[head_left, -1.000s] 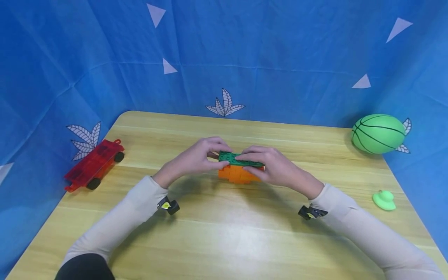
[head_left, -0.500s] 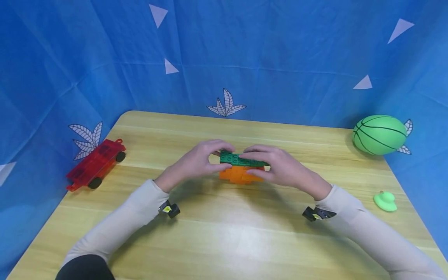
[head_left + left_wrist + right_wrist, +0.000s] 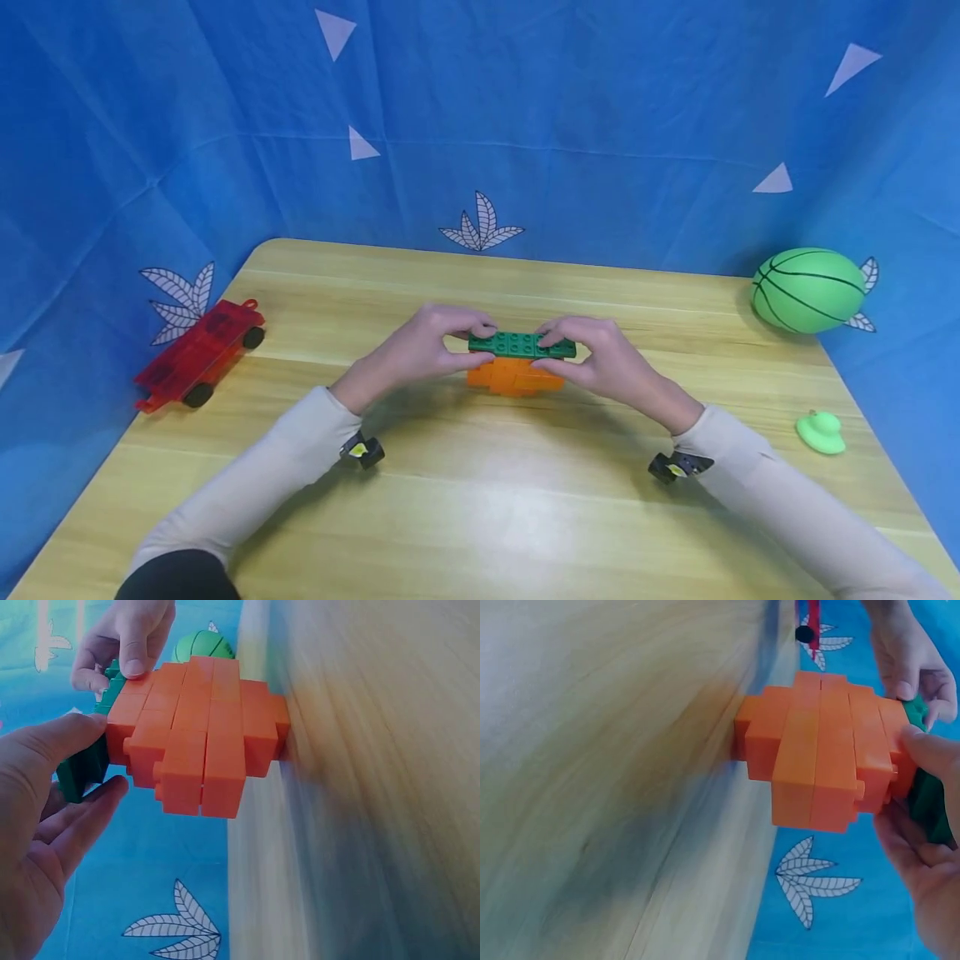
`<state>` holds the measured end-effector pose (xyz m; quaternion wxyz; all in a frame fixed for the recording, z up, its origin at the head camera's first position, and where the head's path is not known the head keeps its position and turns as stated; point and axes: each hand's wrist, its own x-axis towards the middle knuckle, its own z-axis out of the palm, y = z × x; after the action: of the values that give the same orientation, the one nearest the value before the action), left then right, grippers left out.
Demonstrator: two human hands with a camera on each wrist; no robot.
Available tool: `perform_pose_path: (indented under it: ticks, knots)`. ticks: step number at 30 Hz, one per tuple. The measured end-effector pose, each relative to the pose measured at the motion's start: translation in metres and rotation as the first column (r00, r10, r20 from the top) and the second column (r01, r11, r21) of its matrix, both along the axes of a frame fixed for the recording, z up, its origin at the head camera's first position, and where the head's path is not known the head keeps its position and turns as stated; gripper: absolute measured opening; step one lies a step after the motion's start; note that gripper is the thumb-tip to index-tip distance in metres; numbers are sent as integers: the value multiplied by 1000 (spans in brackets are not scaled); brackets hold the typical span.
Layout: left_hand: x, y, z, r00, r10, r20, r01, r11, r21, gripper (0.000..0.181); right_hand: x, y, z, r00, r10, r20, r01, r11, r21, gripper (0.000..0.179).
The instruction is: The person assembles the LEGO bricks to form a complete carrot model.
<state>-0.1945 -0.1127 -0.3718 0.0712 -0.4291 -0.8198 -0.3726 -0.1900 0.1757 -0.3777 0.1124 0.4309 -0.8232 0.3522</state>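
In the head view, a stack of orange toy building bricks (image 3: pixel 513 379) stands mid-table, topped by a row of green studded bricks (image 3: pixel 513 343). My left hand (image 3: pixel 429 343) pinches the left end of the green row, thumb in front and fingers over the top and back. At the opposite end, my right hand (image 3: pixel 603 354) grips the green row in the same way. The left wrist view shows the orange stack (image 3: pixel 187 712) widening in steps toward its middle, with a narrow foot at the table. From the right wrist, the green bricks (image 3: pixel 930 806) are partly covered by my fingers.
A red toy wagon (image 3: pixel 202 354) with black wheels sits at the table's left edge. On the right are a green ball (image 3: pixel 808 290) with black lines and a small light-green duck-shaped toy (image 3: pixel 821 432). A blue curtain (image 3: pixel 570 125) surrounds the table's back and sides.
My right fingers have drawn back from across the green bricks to their right end, so the middle studs show. My left hand stays at the left end, and the stack remains in place.
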Motion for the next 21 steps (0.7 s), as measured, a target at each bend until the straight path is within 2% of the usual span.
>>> perform_pose_path:
  ticks: [8,15,21]
  knots:
    - [-1,1,-2,997,-9,73,8,1000,22,21,-3,1,6,999,28,42,-30,999,34,18]
    - [-1,2,1,994,-40,101,38,999,21,14,-3,0,9,997,33,68,-37,998,59,16]
    - [-1,1,-1,994,-16,107,16,1000,8,20,-3,-2,11,998,24,59,-27,998,58,18]
